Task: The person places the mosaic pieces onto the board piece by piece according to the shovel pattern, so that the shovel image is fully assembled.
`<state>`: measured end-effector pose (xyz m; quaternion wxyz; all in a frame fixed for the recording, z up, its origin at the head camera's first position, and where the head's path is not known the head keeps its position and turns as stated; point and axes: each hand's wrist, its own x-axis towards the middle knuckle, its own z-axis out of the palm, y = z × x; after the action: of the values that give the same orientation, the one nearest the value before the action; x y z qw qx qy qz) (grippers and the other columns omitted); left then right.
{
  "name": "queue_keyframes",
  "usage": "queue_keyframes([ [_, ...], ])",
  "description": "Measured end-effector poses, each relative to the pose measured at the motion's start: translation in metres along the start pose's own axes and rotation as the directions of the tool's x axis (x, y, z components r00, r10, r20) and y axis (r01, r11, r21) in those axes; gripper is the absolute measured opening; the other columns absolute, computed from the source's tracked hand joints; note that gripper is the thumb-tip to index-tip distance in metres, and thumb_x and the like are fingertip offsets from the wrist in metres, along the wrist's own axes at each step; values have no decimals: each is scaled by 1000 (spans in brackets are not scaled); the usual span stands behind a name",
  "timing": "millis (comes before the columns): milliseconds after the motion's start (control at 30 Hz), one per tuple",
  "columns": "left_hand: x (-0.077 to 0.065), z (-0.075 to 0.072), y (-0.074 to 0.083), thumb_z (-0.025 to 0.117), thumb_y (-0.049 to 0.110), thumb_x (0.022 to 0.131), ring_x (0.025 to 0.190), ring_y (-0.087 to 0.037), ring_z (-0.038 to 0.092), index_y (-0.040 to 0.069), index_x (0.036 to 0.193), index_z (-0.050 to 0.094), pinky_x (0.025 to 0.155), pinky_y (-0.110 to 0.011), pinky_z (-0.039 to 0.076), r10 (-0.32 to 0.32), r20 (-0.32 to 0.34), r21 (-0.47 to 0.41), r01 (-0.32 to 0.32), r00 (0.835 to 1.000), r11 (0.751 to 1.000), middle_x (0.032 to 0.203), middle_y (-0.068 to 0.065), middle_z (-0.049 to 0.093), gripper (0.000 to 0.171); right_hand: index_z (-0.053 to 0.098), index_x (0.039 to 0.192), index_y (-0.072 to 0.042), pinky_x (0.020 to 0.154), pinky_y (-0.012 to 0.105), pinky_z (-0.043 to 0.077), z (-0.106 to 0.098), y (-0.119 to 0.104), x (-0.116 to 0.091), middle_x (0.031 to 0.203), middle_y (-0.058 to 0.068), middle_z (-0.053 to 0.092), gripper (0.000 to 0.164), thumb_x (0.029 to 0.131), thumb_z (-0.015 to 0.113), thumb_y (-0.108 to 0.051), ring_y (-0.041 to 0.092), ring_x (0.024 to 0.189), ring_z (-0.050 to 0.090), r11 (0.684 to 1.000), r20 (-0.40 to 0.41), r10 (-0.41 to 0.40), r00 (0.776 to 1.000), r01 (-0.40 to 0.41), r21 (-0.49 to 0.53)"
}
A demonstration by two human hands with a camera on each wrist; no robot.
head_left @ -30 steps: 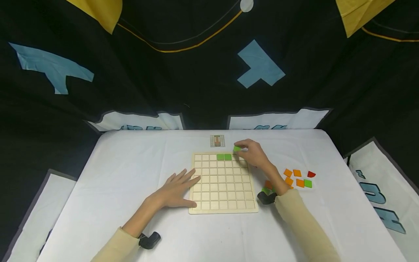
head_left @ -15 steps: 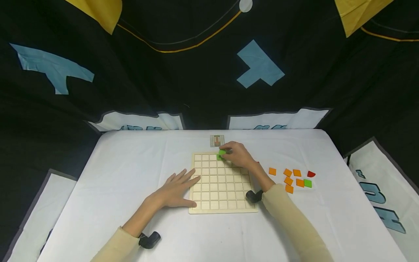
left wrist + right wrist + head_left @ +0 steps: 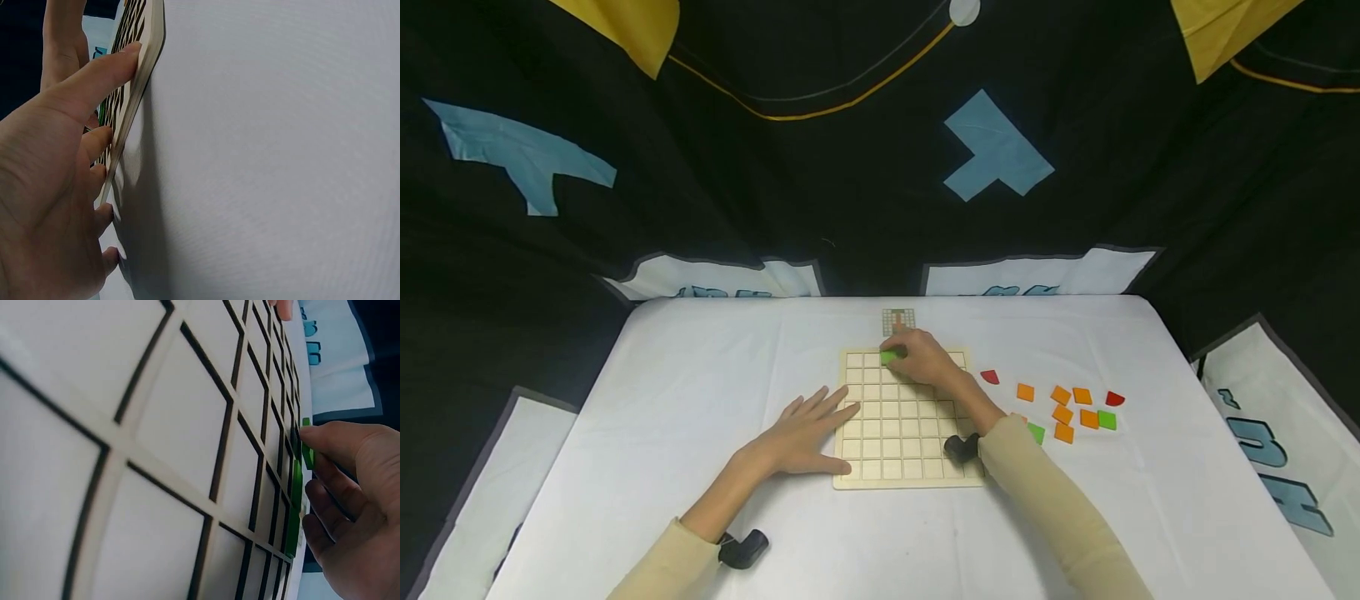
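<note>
A pale wooden grid board lies on the white table, divided into square cells. At its far edge my right hand pinches a green square tile between thumb and fingers, over the top row. The right wrist view shows that green tile held beside two green tiles seated in the top row; in the head view the hand covers those two. My left hand rests with spread fingers on the board's left edge, and its thumb lies on the rim in the left wrist view.
Right of the board lie several orange square tiles, green tiles and two red rounded pieces. A small pattern card lies beyond the board. A black curtain hangs behind the table.
My right hand has moved left along the board's far edge with the green tile, from the right side past the two seated tiles. The left hand has stayed in place.
</note>
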<state>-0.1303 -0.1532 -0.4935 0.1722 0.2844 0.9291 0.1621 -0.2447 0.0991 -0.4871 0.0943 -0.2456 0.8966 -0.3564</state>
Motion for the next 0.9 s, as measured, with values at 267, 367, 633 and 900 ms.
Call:
queue_keyframes([
  [267, -1, 0, -1, 67, 63, 84, 149, -40, 10, 15, 157, 36, 116, -63, 10, 14, -5, -9, -14, 1000, 1000, 165, -11, 15, 92, 73, 118, -5, 117, 44, 26, 6, 5, 3, 155, 23, 31, 30, 88, 73, -5, 35, 144, 32, 998, 2, 9, 1000, -9, -56],
  [367, -1, -1, -1, 67, 63, 85, 149, -40, 10, 15, 157, 35, 115, -63, 10, 16, -3, -10, -16, 1000, 1000, 165, -12, 15, 92, 73, 117, -4, 116, 45, 27, 7, 7, 3, 154, 25, 31, 30, 87, 74, -4, 37, 142, 34, 998, -8, -12, 1000, 12, -62],
  [633, -1, -2, -1, 67, 62, 85, 149, -41, 10, 15, 157, 34, 116, -63, 9, 19, -1, -7, -19, 1000, 1000, 165, -12, 15, 92, 73, 116, -1, 117, 47, 25, 6, 7, 5, 150, 28, 37, 29, 87, 74, -6, 39, 142, 34, 994, -13, -61, 998, 60, -87],
  [900, -1, -1, 0, 67, 63, 85, 149, -40, 10, 16, 157, 34, 116, -63, 9, 10, 4, -7, -10, 1000, 1000, 166, -12, 14, 93, 72, 118, -2, 117, 48, 23, 6, 6, 4, 153, 28, 32, 31, 88, 73, -7, 38, 143, 32, 995, 1, -38, 999, 38, -92],
])
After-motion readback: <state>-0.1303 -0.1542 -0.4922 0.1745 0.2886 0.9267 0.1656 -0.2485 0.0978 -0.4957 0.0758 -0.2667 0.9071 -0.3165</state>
